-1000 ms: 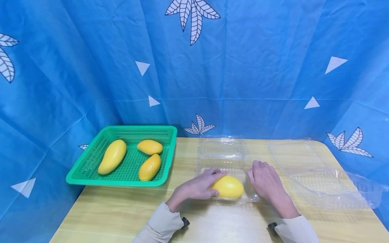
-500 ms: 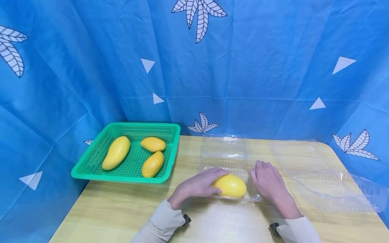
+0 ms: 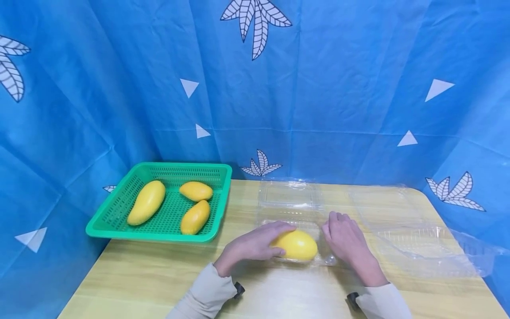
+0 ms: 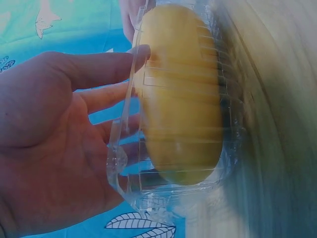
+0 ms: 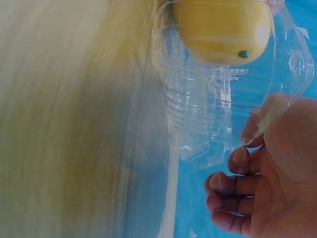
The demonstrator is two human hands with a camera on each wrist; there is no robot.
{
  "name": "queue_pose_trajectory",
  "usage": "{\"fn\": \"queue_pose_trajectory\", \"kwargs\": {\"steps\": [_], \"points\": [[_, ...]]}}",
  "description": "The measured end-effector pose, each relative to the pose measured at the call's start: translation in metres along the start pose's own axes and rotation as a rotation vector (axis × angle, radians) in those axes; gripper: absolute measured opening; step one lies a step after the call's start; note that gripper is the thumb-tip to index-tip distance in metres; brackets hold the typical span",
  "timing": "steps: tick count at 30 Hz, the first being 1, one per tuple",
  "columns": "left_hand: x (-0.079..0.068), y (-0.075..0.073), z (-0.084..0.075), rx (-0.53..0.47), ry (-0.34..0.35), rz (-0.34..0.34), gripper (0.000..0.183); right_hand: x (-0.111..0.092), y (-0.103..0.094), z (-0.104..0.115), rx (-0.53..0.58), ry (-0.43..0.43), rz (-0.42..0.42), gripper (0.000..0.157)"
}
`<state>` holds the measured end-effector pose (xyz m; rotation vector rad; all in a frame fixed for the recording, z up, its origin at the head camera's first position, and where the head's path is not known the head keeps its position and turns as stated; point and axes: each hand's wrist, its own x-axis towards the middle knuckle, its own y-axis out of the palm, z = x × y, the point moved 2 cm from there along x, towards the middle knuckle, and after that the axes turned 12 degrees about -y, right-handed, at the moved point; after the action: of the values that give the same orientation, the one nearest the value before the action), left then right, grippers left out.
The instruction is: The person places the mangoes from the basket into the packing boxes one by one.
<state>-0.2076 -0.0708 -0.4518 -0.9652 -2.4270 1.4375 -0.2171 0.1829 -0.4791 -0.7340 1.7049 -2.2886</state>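
A large yellow mango point(image 3: 296, 245) lies in the near half of an opened clear plastic clamshell container point(image 3: 292, 195), whose lid is folded back toward the curtain. My left hand point(image 3: 260, 241) holds the mango's left end, thumb on the near side and fingers over the far side. In the left wrist view, the thumb of the left hand point(image 4: 64, 114) reaches over the rim to the mango point(image 4: 181, 99). My right hand point(image 3: 347, 237) pinches the container's right edge; the right wrist view has the rim between thumb and forefinger of the right hand point(image 5: 277, 163).
At the left stands a green basket point(image 3: 159, 238) with a long yellow mango point(image 3: 146, 203) and two smaller orange-yellow mangoes point(image 3: 195, 217). Another opened clear clamshell point(image 3: 434, 250) sits on the right of the wooden table point(image 3: 131, 279). A blue curtain point(image 3: 338, 88) hangs behind.
The head view shifts slightly, first one way and then back. Both hands, the mango and the container keep about the same places.
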Motion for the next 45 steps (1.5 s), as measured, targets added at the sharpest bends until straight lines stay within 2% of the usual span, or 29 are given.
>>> {"fn": "queue_pose_trajectory", "kwargs": {"steps": [7,17,21,24,31,39,45], "points": [[-0.002,-0.001,0.0,0.003,0.004,-0.015,0.067,-0.001,0.0,0.0,-0.003,-0.014,-0.011,0.023],[-0.011,-0.02,-0.005,-0.075,0.007,-0.079,0.054,-0.001,0.001,-0.002,-0.004,-0.014,-0.014,0.022],[-0.016,-0.032,-0.007,-0.11,0.017,-0.138,0.051,-0.003,-0.001,-0.002,-0.004,-0.017,-0.023,0.022],[-0.02,-0.042,-0.008,-0.15,0.05,-0.202,0.048,-0.003,-0.003,-0.002,-0.005,-0.02,-0.033,0.022],[-0.031,-0.061,0.001,-0.254,0.065,-0.353,0.04,-0.002,0.0,-0.001,0.017,-0.008,-0.009,0.022],[-0.038,-0.078,0.013,-0.286,0.004,-0.394,0.04,-0.003,-0.001,-0.001,-0.019,-0.014,-0.016,0.024],[-0.048,-0.093,0.022,-0.277,-0.027,-0.464,0.043,-0.004,-0.003,0.001,-0.024,-0.019,-0.033,0.024]]}}
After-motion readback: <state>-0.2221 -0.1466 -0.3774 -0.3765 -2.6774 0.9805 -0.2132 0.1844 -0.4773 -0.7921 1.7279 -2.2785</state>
